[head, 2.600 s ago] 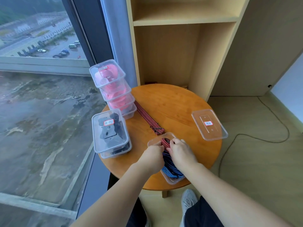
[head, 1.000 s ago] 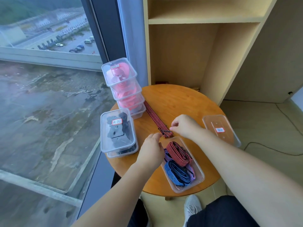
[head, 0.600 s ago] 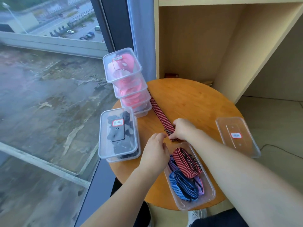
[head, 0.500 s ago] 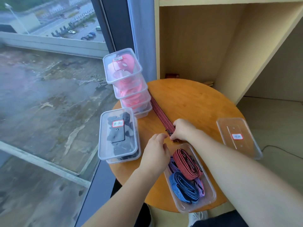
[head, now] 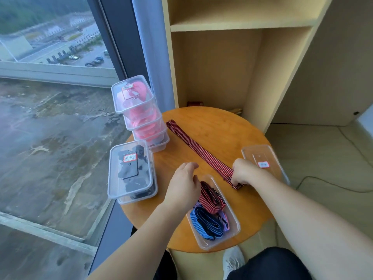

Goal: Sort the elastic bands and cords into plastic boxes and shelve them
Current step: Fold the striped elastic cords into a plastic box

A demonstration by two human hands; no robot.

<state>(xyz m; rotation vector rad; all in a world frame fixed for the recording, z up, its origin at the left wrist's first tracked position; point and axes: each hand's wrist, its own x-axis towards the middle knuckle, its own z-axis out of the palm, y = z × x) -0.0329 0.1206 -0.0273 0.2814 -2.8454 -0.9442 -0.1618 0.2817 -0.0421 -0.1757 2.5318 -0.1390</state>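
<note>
Frame centre: seemingly soft, limp striped band [head: 198,150] being pinched at near end by right hand [head: 242,172]; left hand [head: 183,184] being held loose, empty, at box [head: 205,242].

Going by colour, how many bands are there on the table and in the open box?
Red-striped: 2, the flat band and the folded band
Blue: 1, the blue band
Purple: 1, the purple band
Total: 4
</note>
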